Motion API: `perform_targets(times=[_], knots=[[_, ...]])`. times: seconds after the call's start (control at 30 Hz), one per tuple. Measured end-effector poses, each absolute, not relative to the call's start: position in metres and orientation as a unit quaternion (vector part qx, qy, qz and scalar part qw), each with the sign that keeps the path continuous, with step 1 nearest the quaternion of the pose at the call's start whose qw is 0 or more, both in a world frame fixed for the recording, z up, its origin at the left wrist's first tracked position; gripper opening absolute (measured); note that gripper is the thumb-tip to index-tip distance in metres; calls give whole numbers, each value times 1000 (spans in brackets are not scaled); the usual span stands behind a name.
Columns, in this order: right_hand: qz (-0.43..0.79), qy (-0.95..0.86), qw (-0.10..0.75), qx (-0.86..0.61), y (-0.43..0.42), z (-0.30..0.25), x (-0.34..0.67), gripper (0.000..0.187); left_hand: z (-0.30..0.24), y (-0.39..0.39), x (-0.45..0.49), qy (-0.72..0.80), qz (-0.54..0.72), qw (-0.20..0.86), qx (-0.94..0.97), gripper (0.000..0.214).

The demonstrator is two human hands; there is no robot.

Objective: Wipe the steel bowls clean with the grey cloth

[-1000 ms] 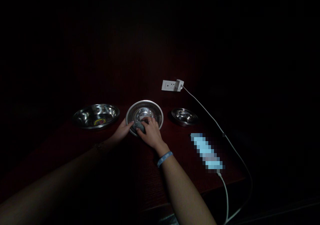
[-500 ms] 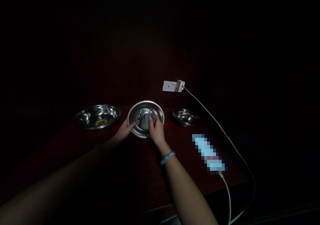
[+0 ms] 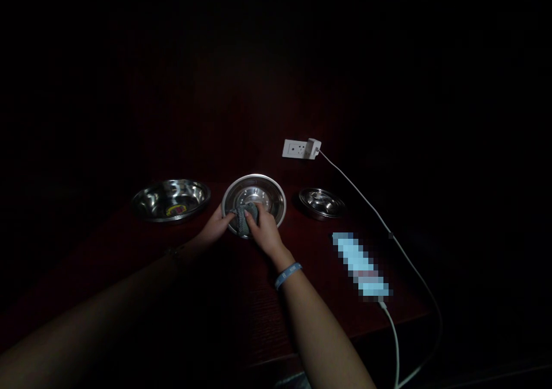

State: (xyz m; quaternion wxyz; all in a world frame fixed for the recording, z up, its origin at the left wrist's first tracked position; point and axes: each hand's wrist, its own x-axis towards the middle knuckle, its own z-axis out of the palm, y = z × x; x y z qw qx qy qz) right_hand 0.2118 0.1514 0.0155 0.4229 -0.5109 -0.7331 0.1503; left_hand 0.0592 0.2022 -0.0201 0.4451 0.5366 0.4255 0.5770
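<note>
A round steel bowl [image 3: 267,190] is tilted toward me above the dark red table. My left hand [image 3: 214,227] grips its left rim, thumb on the inner side and the other fingers hidden behind. In my right hand [image 3: 265,231] is a folded grey-green cloth [image 3: 247,219] with a patterned dark edge, pressed against the lower inside wall of the bowl. The cloth lies close to my left thumb.
A larger steel basin [image 3: 149,202] with a yellow-red sticker stands left, and a smaller steel dish [image 3: 321,203] right. A lit, pixelated phone-like device [image 3: 360,264] lies front right, its white cable [image 3: 357,192] running to a charger [image 3: 313,148] in the wall socket [image 3: 293,148].
My right hand has moved the cloth left and slightly down inside the bowl, toward my left thumb. My left hand keeps its hold on the rim.
</note>
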Motion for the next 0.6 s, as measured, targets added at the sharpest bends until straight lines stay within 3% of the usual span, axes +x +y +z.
perform_targets(times=[0.23,0.6], knots=[[29,-731,394,-556,147,21,215,46,-21,202,60,429,582,438,534,47],[11,-757,340,-558,144,26,215,28,-21,201,60,425,579,427,549,50]])
